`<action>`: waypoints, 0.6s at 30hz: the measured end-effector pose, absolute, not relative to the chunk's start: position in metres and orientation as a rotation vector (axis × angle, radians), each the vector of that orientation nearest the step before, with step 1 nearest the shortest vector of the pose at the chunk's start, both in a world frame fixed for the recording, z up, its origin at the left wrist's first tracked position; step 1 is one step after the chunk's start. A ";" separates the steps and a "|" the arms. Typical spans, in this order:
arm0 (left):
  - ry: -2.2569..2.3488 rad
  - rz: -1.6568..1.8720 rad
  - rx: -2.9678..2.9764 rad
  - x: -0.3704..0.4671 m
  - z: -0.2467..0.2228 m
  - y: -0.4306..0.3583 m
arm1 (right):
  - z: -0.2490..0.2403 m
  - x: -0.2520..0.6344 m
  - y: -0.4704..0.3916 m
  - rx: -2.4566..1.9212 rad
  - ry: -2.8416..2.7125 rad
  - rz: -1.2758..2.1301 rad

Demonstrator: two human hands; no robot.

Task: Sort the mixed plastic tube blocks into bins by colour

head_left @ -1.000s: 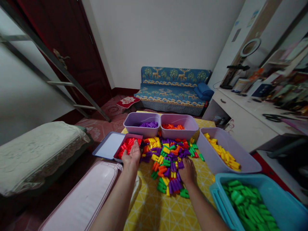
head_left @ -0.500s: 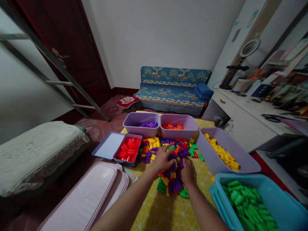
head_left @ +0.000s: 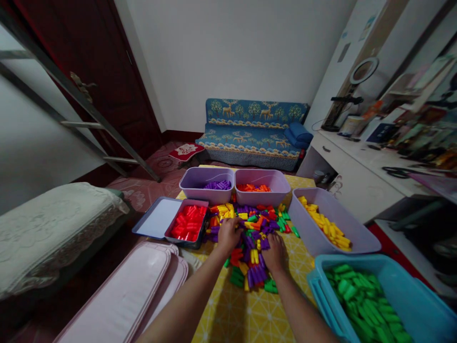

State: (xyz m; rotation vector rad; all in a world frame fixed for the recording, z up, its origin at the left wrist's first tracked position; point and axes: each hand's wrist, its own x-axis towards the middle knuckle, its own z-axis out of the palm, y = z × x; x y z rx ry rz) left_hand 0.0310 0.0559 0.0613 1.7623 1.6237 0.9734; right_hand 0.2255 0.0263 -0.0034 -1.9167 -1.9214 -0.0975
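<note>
A mixed pile of purple, yellow, red, orange and green plastic pieces lies on the yellow patterned tablecloth. My left hand is at the pile's left side, its fingers curled in; whatever is under them is hidden. At the right side of the pile rests my right hand, fingers forward and somewhat apart, touching the pieces. Behind the pile are a lilac bin with purple pieces and another with orange pieces. Red pieces fill a tin on the left.
On the right, a lilac bin holds yellow pieces and a turquoise bin holds green ones. Pink lids are stacked at the lower left. A blue sofa stands behind the table, a white desk to the right.
My left hand has moved left across the pile and its fingers have curled in. My right hand has shifted only slightly. The whole view has turned a little.
</note>
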 end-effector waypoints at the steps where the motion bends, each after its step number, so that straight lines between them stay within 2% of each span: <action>1: 1.608 1.040 1.648 0.028 0.059 0.060 | -0.004 0.226 0.026 -1.914 -1.922 -0.100; 5: 1.558 1.156 1.411 0.015 0.051 0.075 | -0.004 0.225 0.027 -1.916 -1.918 -0.120; 11: 1.599 1.120 1.471 0.008 0.060 0.075 | -0.003 0.224 0.027 -1.929 -1.911 -0.128; 13: 1.599 1.035 1.686 0.014 0.066 0.070 | -0.003 0.224 0.027 -1.933 -1.906 -0.137; 18: 1.439 0.555 2.191 0.029 0.065 0.062 | -0.005 0.226 0.027 -1.911 -1.927 -0.146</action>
